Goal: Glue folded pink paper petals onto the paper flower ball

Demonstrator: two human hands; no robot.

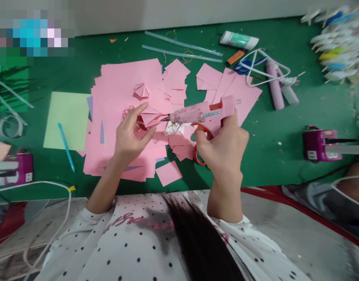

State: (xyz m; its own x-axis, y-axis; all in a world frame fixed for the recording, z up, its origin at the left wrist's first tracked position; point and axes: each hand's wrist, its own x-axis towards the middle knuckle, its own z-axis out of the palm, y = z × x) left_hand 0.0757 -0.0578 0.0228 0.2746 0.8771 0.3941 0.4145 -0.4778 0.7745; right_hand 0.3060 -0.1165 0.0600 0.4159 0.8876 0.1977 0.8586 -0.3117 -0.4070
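My left hand (132, 132) pinches a folded pink paper piece (151, 115) between thumb and fingers, above a stack of pink paper sheets (115, 84). In my right hand (223, 144) is a pink glue gun (194, 112), its metal nozzle pointing left at the folded paper's edge. I cannot tell whether the nozzle touches it. Another folded pink piece (141, 91) lies on the stack just beyond. Crumpled white material (175, 128) sits below the nozzle. Red-handled scissors (199, 156) are partly hidden by my right hand.
Small pink squares (169, 173) lie around the stack. Clear glue sticks (182, 53), blue scissors (244, 67) and a white tube (239, 40) are at the back. A pale green sheet (65, 121) with a blue pen (66, 146) is left. Purple power sockets (322, 144) stand on both sides.
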